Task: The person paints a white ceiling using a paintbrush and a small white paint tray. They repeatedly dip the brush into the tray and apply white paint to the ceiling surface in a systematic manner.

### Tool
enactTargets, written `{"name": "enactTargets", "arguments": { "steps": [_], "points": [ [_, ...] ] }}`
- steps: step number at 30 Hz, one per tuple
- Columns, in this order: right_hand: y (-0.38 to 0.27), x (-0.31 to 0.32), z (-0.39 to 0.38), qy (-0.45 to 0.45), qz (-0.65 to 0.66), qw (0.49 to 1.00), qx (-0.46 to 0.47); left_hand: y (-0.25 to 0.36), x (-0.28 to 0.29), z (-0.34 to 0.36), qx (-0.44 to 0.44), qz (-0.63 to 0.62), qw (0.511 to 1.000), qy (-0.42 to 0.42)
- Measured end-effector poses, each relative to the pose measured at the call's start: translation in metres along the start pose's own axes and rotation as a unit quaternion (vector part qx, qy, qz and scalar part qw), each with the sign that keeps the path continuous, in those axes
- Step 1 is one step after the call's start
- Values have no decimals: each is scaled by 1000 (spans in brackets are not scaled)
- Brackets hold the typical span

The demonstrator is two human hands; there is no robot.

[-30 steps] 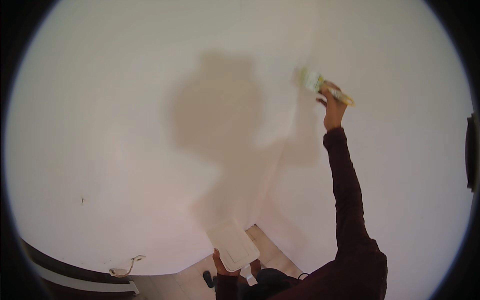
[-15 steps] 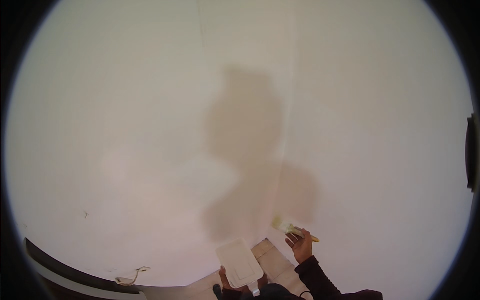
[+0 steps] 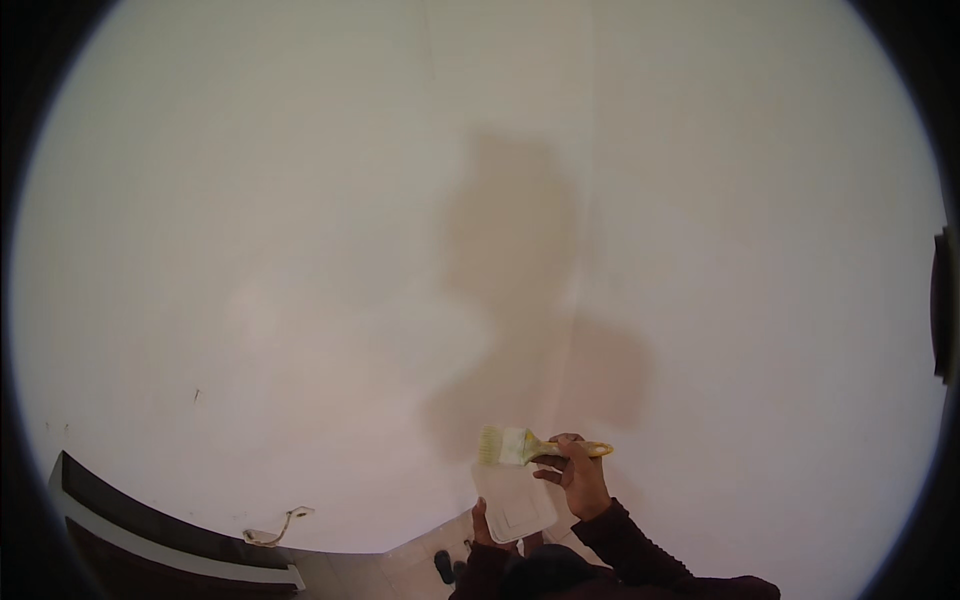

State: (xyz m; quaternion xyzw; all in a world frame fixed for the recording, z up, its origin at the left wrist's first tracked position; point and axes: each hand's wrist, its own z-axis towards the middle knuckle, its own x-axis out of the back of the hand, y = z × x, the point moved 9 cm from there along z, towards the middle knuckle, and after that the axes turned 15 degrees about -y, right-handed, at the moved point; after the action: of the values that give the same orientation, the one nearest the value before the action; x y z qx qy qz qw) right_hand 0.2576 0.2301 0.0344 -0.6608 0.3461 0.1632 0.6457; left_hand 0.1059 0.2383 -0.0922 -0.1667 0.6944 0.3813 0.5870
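Note:
My right hand (image 3: pixel 585 485) is closed round the yellow handle of a flat paintbrush (image 3: pixel 512 447). The brush lies nearly level, its pale, paint-coated bristles pointing left. Just below it is a white rectangular plastic container (image 3: pixel 515 505) with rounded corners, and the brush overlaps its upper edge in view. Whether the two touch I cannot tell. My left hand (image 3: pixel 483 525) grips the container's left side, thumb showing along the edge and the other fingers hidden beneath. In front of both hands stands a pale wall (image 3: pixel 330 300) that meets another at a corner.
My shadow falls across the wall corner. At lower left is a dark, curved-looking piece of furniture (image 3: pixel 150 525), with a bent cord or bracket (image 3: pixel 280 528) on the wall beside it. Dark footwear (image 3: pixel 444 566) shows on the tiled floor (image 3: pixel 405 570). A dark object (image 3: pixel 941 305) sits at the right edge.
My right hand has brought the paintbrush left, from beside the wall to over the container's upper edge. The container and left hand appear shifted slightly right and up as the view moved.

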Motion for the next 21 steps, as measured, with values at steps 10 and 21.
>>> {"name": "enactTargets", "arguments": {
  "steps": [10, 21],
  "points": [
    [12, -25, 0, -75, 67, 994, -45, 1, -13, 4, -38, -80, 993, -75],
    [2, -17, 0, -105, 43, 992, -63, -10, -23, 4, -38, -191, 977, -92]
  ]
}}
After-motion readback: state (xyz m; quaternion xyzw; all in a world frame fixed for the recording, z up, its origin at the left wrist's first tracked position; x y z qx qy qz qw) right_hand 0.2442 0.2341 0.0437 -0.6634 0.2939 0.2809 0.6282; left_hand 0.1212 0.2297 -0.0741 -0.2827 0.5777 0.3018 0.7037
